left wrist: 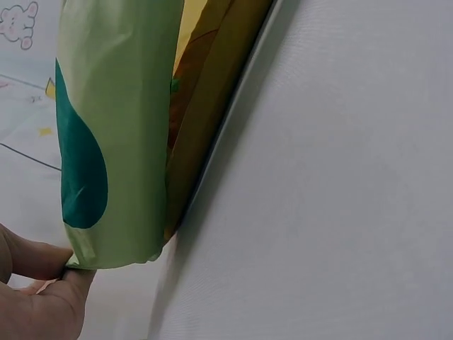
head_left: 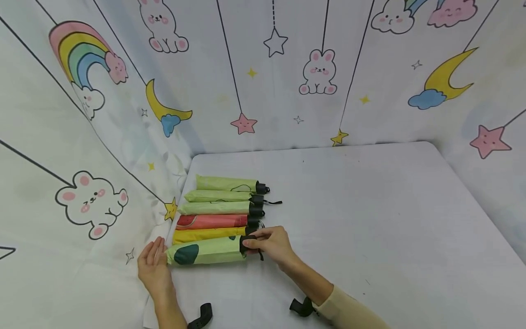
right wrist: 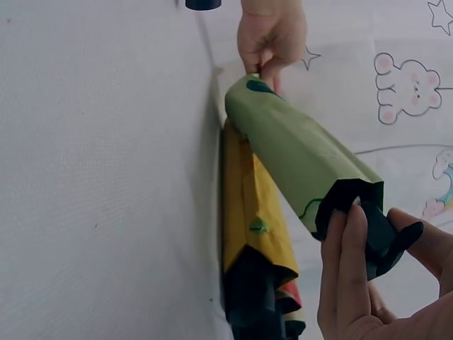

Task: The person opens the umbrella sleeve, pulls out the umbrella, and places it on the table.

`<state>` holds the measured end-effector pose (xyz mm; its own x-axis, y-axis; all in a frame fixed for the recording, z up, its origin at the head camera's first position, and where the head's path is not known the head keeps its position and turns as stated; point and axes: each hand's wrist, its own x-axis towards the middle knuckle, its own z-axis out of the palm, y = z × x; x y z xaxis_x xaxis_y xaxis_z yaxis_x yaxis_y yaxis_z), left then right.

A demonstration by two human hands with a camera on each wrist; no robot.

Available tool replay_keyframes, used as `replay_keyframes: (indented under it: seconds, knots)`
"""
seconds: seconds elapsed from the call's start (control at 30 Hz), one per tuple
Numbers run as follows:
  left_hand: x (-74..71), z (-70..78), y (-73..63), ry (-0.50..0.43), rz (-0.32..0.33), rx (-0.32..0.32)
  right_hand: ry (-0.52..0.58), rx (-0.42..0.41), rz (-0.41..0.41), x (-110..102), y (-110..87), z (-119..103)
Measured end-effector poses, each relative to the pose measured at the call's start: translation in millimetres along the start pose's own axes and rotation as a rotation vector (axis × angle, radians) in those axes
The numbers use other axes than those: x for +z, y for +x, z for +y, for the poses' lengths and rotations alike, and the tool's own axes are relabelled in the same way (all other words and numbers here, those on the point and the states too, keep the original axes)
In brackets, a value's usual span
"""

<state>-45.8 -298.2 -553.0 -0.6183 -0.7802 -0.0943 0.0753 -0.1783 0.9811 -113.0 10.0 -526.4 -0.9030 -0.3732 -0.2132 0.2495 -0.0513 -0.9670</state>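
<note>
A light green folding umbrella point(head_left: 209, 251) with dark green patches is held at both ends, in front of a row of other umbrellas. My right hand point(head_left: 273, 244) grips its black handle point(right wrist: 379, 237) between thumb and fingers; a short strap hangs there. At the opposite end my left hand point(left wrist: 46, 290) pinches a corner of the green cover, as the left wrist view shows. Right beside it lies a yellow umbrella point(head_left: 209, 235), partly covered by the green one in the wrist views. Beyond that comes a red umbrella point(head_left: 213, 222).
Farther back in the row are pale green umbrellas point(head_left: 223, 183), their black handles all pointing right. The white table point(head_left: 370, 219) stretches to the right. A cloth with cartoon drawings point(head_left: 279, 100) hangs behind and at the sides. Black curved pieces point(head_left: 302, 307) show near both wrists.
</note>
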Motion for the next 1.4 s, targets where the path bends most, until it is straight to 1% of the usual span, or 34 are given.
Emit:
replay_keyframes:
  seconds: [0.2, 0.37, 0.57, 0.87, 1.07, 1.4]
  knots:
    - [-0.4, 0.1, -0.3, -0.071, 0.031, 0.015, 0.033, 0.025, 0.000, -1.1, -1.5, 0.4]
    - [2.8, 1.7, -1.2, -0.101, 0.027, 0.024, 0.102, 0.039, 0.009, -4.5, -3.4, 1.3]
    - [3.0, -1.5, 0.6, -0.074, 0.027, 0.025, 0.116, 0.026, 0.023, -11.5, -8.1, 1.0]
    - [3.5, -4.6, 2.1, -0.080, 0.077, 0.000, 0.091, 0.024, 0.034, -22.4, -12.0, 1.2]
    - [3.5, -3.3, 1.6, -0.091, 0.076, -0.001, 0.083, 0.035, 0.052, -28.4, -16.4, 0.6]
    - [6.7, -4.1, 2.0, -0.103, 0.069, 0.008, 0.108, 0.017, 0.072, -37.8, -21.9, -0.4]
